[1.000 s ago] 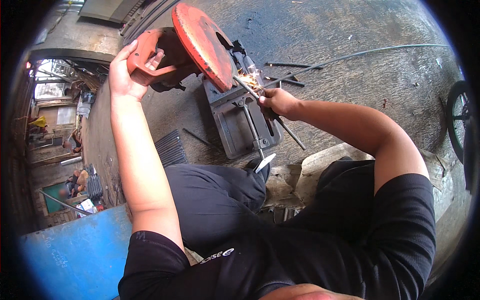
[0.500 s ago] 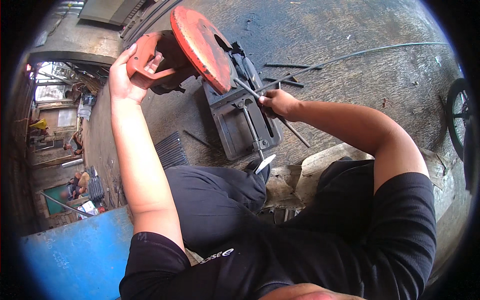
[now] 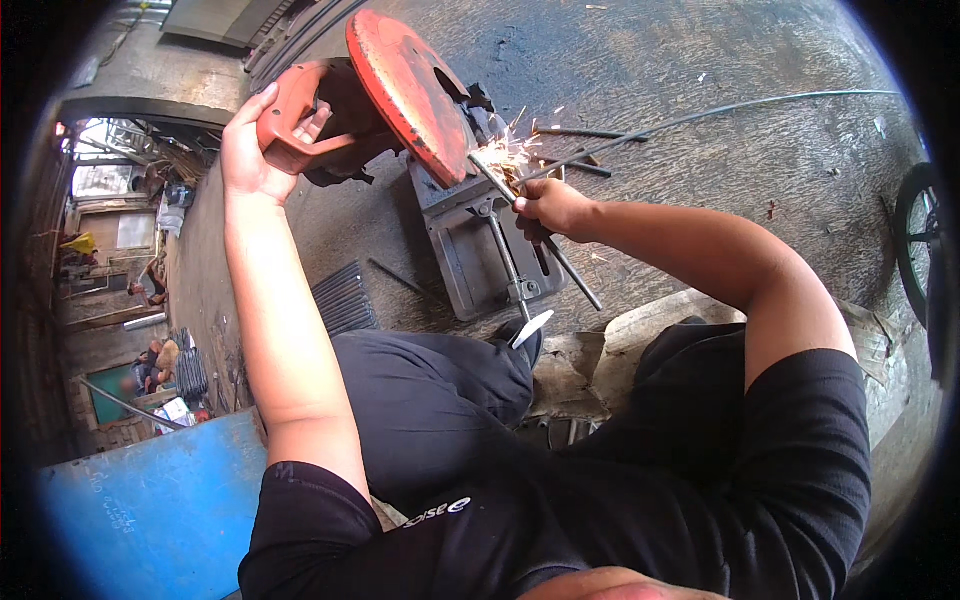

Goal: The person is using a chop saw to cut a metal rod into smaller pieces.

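Observation:
My left hand (image 3: 250,175) is wrapped round the orange D-shaped handle (image 3: 290,95) of a cut-off saw. The saw's scuffed orange blade guard (image 3: 408,95) hides the blade. Closed on a thin metal rod (image 3: 575,272), my right hand (image 3: 558,207) keeps the rod's far end up against the saw beside the guard. Bright sparks (image 3: 508,157) spray out there, and the exact contact spot is hidden. Below lies the grey saw base (image 3: 455,262) with its clamp screw (image 3: 505,255) and white crank handle (image 3: 532,328). A long rod (image 3: 760,97) runs from near my right hand toward the far right.
Several short rods (image 3: 345,298) lie bundled left of the saw base, with a loose rod (image 3: 400,278) beside them. More rods (image 3: 590,132) lie beyond the sparks. A blue sheet (image 3: 150,500) fills the lower left, and a black wheel (image 3: 915,230) stands far right. A person (image 3: 160,365) sits in the left background.
Sparks have appeared beside the blade guard. The near end of the rod in my right hand has swung slightly left and nearer. The saw's handle and guard have shifted a little to the right.

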The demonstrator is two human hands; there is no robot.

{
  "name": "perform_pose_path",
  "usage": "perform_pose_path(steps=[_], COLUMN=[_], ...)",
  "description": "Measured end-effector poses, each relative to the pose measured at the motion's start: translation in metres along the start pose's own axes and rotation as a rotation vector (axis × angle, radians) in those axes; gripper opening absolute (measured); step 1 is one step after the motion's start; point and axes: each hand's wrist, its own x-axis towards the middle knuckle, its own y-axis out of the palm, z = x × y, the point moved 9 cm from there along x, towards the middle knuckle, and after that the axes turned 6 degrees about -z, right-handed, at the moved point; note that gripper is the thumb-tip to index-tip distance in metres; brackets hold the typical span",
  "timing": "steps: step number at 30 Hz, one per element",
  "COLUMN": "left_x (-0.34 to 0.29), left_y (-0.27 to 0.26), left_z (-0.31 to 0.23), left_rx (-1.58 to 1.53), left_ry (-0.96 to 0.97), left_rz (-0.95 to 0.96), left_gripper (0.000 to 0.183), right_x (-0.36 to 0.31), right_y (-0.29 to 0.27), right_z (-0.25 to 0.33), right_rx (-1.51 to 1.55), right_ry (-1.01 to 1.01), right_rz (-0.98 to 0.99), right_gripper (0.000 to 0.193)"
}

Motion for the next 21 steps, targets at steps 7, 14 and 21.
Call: perform_pose_path(steps=[7,14,21], left_x=[0.0,-0.001,-0.002], left_y=[0.003,-0.001,-0.002], left_z=[0.001,0.0,0.0], left_rx=[-0.005,0.007,-0.008], left_ry=[-0.022,-0.007,-0.005], left_rz=[0.066,-0.009,-0.025], left_gripper=[0.041,0.041,0.041], right_x=[-0.004,-0.007,0.0], right_y=[0.006,0.006,-0.018], right_z=[0.001,-0.002,0.003], right_rx=[0.039,0.055,-0.137], right_ry=[0.015,0.045,-0.014], right_rz=[0.091,0.094,-0.199], right_gripper=[0.019,0.021,0.032])
